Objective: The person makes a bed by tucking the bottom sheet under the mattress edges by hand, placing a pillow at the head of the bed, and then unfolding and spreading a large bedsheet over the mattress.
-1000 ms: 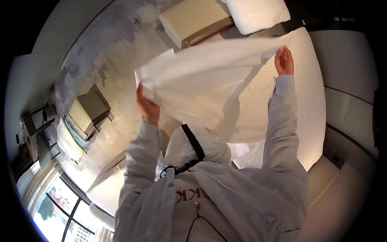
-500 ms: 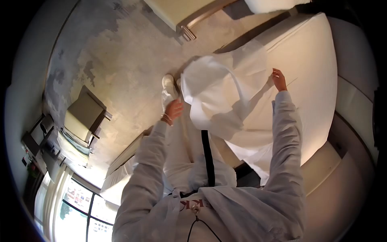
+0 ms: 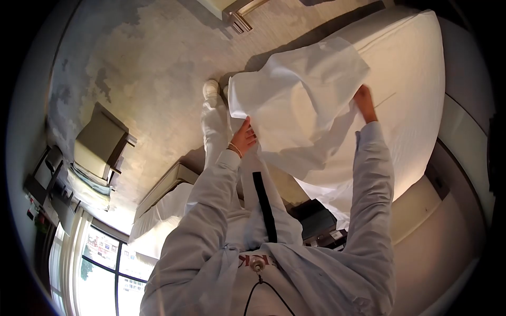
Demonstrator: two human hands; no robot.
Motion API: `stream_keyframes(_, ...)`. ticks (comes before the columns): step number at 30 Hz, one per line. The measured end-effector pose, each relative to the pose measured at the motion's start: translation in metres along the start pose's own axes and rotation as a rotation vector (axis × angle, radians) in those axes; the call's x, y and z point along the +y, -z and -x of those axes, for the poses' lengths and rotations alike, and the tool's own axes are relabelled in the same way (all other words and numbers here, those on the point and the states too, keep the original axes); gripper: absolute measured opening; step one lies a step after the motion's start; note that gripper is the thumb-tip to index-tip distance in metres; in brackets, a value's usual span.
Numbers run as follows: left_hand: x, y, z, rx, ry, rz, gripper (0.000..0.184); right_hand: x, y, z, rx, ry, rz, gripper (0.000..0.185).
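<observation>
A thin white cloth (image 3: pixel 295 100) with a straight edge is spread in the air and over the near side of the bed, one part of it hanging in front of my legs. My right hand (image 3: pixel 365 102) is closed at the cloth's right edge, above the mattress; its fingertips are partly hidden. At the cloth's lower left edge is my left hand (image 3: pixel 243 139), its fingers apart and the fingertips touching or very near the fabric. Whether the cloth is a pillowcase or a small sheet I cannot tell.
The white-covered bed (image 3: pixel 406 84) fills the right side. A dark box-like object (image 3: pixel 314 217) is beside my hip. Behind me to the left is another white-covered bed (image 3: pixel 161 218). An armchair (image 3: pixel 100 142) stands on the patterned carpet (image 3: pixel 163 68), near a window (image 3: pixel 103 263).
My left hand has moved right and reached the cloth's edge. The cloth has flattened and spread out toward the upper right. My right hand stays at its right edge.
</observation>
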State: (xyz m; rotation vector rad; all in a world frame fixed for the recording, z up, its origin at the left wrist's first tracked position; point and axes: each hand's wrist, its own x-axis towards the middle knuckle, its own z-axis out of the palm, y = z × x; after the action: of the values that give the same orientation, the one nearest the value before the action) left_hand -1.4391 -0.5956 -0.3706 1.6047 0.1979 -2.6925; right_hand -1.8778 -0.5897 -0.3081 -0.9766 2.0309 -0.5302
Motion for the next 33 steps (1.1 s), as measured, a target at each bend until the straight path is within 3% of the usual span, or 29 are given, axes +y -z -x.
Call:
stream_keyframes(1,0.011,-0.009,0.012,0.056,0.003,-0.044,0.089,-0.050,0.010,-0.003,0.249,-0.178,0.056,0.037)
stream_keyframes(3,0.015,-0.013,0.019,0.114,0.006,-0.089,0.088,-0.103,0.035,-0.015,0.523,0.026,-0.312,0.041)
stream_keyframes(4,0.012,-0.012,0.016,0.181,-0.006,-0.033,0.088,-0.120,0.050,-0.023,0.615,0.064,-0.271,0.032)
stream_keyframes(6,0.010,-0.015,0.013,0.242,-0.021,0.027,0.088,-0.163,0.064,-0.023,0.503,0.194,-0.127,0.021)
stream_keyframes(9,-0.003,-0.017,-0.001,0.069,0.069,0.101,0.082,-0.167,0.073,-0.038,0.470,0.103,-0.066,0.023)
stream_keyframes(11,-0.022,-0.008,-0.026,0.024,0.029,0.321,0.079,-0.147,0.070,-0.054,0.428,0.116,-0.005,0.029)
stream_keyframes(12,-0.024,-0.004,-0.029,0.024,0.029,0.328,0.079,-0.116,0.072,-0.065,0.384,0.133,0.116,0.041)
stream_keyframes(14,-0.025,0.003,-0.032,-0.016,-0.090,0.386,0.070,-0.076,0.073,-0.074,0.136,0.000,0.248,0.055)
stream_keyframes(15,-0.022,0.007,-0.033,-0.014,-0.095,0.396,0.070,-0.053,0.066,-0.076,0.136,0.022,0.125,0.066)
stream_keyframes(18,-0.007,0.022,-0.025,-0.058,-0.234,0.407,0.059,-0.033,0.050,-0.067,0.080,-0.200,0.187,0.067)
stream_keyframes(20,0.006,0.024,-0.014,0.007,-0.289,0.399,0.051,-0.003,0.045,-0.066,0.082,-0.141,0.160,0.067)
stream_keyframes(21,0.008,0.026,-0.014,0.009,-0.291,0.398,0.051,0.000,0.041,-0.062,0.179,-0.108,0.424,0.067)
stream_keyframes(22,0.009,0.028,-0.014,0.148,-0.352,0.418,0.052,-0.002,0.038,-0.058,0.276,-0.075,0.688,0.066)
stream_keyframes(23,0.010,0.029,-0.013,0.288,-0.412,0.436,0.054,0.003,0.036,-0.058,0.279,-0.084,0.620,0.063)
stream_keyframes(26,0.007,0.035,-0.013,0.393,-0.490,0.464,0.059,0.000,0.032,-0.049,0.289,-0.018,0.629,0.061)
stream_keyframes(30,0.010,0.049,0.004,0.313,-0.492,0.416,0.058,-0.004,0.034,-0.020,0.372,0.088,0.610,0.056)
stream_keyframes(32,0.028,0.034,0.039,0.378,-0.439,0.463,0.055,-0.029,0.029,0.007,0.373,0.222,0.598,0.051)
stream_keyframes(33,0.027,0.048,0.041,0.290,-0.502,0.229,0.045,-0.041,0.025,0.023,0.347,0.294,0.467,0.050)
